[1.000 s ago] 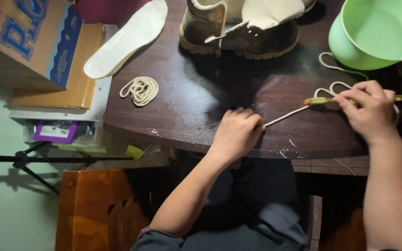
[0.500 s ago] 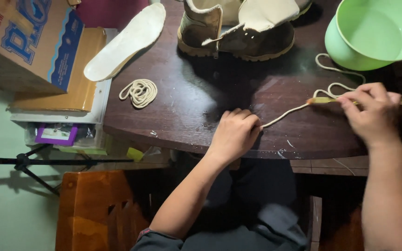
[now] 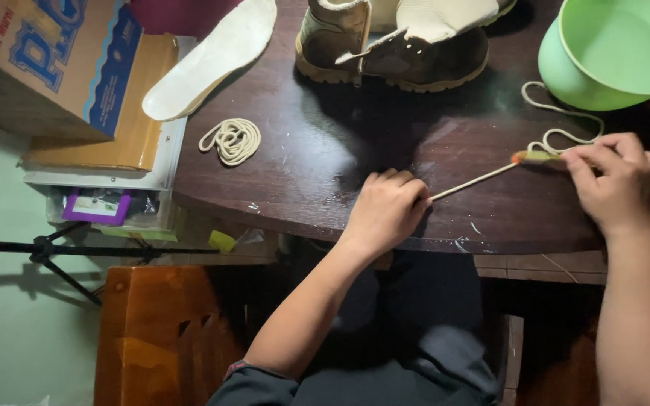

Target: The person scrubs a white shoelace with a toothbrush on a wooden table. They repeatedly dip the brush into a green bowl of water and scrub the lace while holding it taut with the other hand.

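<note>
Both hands [image 3: 387, 208] fractionally lower; taut lace [image 3: 472, 181] slanting up-right.

We have one view only, worn on the head, looking steeply down and close over the dark round table [image 3: 302, 173], both forearms reaching up from the bottom edge; no second view shares it

A brown boot [image 3: 393, 45] stands at top centre beside a white insole [image 3: 208, 60]; a green basin [image 3: 611, 49] fills the upper right, a cardboard box [image 3: 47, 60] the upper left.
</note>
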